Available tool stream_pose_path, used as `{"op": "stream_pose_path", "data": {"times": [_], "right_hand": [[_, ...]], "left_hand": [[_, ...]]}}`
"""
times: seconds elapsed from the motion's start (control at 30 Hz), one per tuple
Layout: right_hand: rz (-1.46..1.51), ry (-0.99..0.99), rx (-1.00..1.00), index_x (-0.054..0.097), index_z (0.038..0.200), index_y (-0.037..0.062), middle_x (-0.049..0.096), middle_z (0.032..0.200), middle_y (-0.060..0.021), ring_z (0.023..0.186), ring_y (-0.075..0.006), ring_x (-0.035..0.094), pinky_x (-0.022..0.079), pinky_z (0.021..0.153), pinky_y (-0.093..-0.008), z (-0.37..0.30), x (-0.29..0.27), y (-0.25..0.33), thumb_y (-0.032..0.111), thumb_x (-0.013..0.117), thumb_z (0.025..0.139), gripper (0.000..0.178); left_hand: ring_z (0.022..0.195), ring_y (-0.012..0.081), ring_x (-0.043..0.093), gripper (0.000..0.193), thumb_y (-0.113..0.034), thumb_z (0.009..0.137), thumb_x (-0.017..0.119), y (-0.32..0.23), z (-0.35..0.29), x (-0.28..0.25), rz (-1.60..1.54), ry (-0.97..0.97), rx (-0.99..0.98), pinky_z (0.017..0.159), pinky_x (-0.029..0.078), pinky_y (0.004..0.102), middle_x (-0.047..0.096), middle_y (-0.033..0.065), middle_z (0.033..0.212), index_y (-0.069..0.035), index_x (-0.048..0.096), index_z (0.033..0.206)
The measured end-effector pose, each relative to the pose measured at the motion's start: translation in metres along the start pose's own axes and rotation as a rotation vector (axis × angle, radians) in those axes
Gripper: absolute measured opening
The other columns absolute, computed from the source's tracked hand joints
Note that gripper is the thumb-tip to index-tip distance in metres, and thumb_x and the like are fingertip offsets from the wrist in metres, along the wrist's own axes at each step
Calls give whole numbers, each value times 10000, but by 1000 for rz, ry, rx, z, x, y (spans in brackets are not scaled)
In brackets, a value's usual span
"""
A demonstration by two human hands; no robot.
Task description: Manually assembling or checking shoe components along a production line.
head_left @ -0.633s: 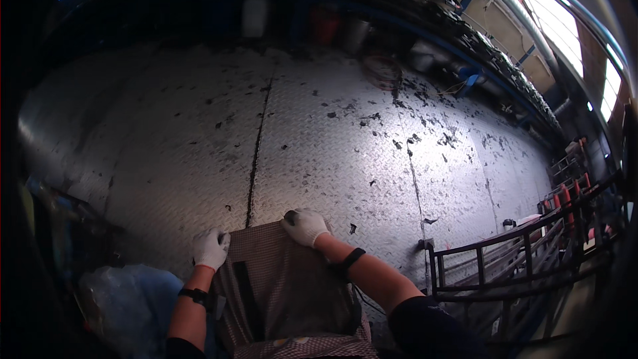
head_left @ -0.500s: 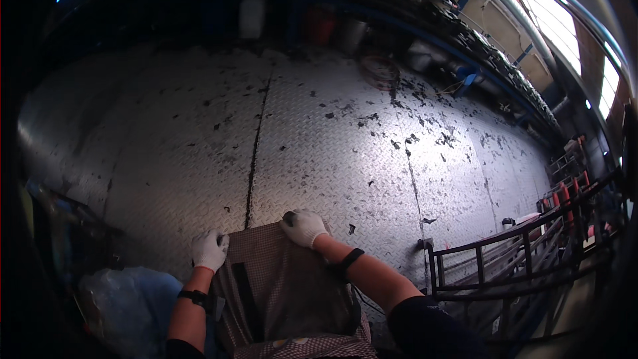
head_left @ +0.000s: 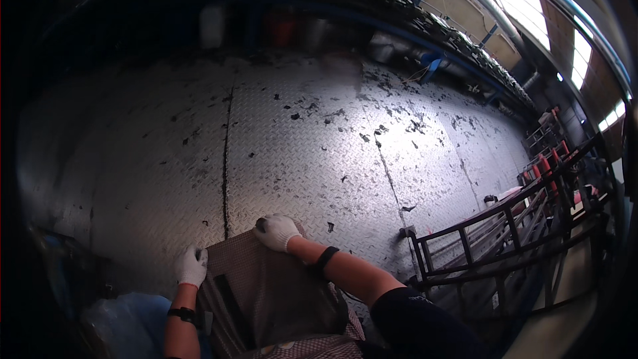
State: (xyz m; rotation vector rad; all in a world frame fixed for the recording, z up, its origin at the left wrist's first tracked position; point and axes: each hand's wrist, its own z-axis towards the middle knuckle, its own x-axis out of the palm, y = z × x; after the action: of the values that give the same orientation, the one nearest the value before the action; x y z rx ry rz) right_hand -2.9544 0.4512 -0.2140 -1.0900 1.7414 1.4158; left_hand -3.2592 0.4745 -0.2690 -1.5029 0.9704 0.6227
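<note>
A brown checked apron (head_left: pixel 279 292) with a dark strip down its left side stretches out from my body at the bottom of the view. My left hand (head_left: pixel 192 266), in a white glove with dark fingertips, is closed on its far left corner. At the far right corner my right hand (head_left: pixel 276 233), gloved the same way, grips the edge with the fingers curled over it. The cloth is spread between the two hands. Folds hide part of its lower end.
Around me lies a metal tread-plate floor (head_left: pixel 306 179) strewn with dark scraps. A black metal rack (head_left: pixel 465 246) stands on the right, with red-handled items (head_left: pixel 551 159) beyond. Clear blue plastic (head_left: pixel 129 319) bulges at lower left. A long bench (head_left: pixel 458 73) runs along the far side.
The view has swung to the right, so the floor and rack sit further left in the picture. Both hands keep their hold on the apron's edge.
</note>
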Motion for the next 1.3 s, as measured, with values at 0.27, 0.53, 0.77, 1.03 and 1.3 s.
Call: {"op": "stream_pose_path", "data": {"times": [0.27,0.53,0.77,1.03,1.3], "right_hand": [[10,-14,-11,728,946,59,705,981,-203,975,-397,661,523,860,-475,0,6,-4,425,548,930,408],[53,-49,-29,725,934,45,699,985,-205,952,-401,660,520,847,-483,-1,11,-11,415,556,930,407],[-8,-48,-41,699,925,51,702,941,-200,944,-398,662,524,835,-493,1,8,-14,398,536,934,383],[19,-14,-5,705,936,51,704,942,-209,938,-401,665,525,825,-495,-3,1,-12,407,545,927,390],[4,-1,-1,701,925,51,702,936,-202,940,-396,665,528,829,-488,-2,6,-11,412,543,930,394]], "left_hand": [[900,414,636,272,-319,872,641,8,-1,7,41,-88,86,837,483,506,682,212,901,-50,675,892],[918,403,643,258,-306,879,638,3,-1,8,28,-59,83,835,490,504,687,204,921,-51,676,898],[916,403,649,240,-258,908,630,-13,-3,0,48,-44,55,810,500,497,679,207,938,-21,666,922],[921,404,631,302,-341,893,639,-17,-4,-1,111,-38,55,828,488,500,668,206,951,-42,668,924],[944,405,649,301,-351,899,625,-11,-6,0,101,2,-12,821,509,496,680,206,988,-57,670,947]]}}
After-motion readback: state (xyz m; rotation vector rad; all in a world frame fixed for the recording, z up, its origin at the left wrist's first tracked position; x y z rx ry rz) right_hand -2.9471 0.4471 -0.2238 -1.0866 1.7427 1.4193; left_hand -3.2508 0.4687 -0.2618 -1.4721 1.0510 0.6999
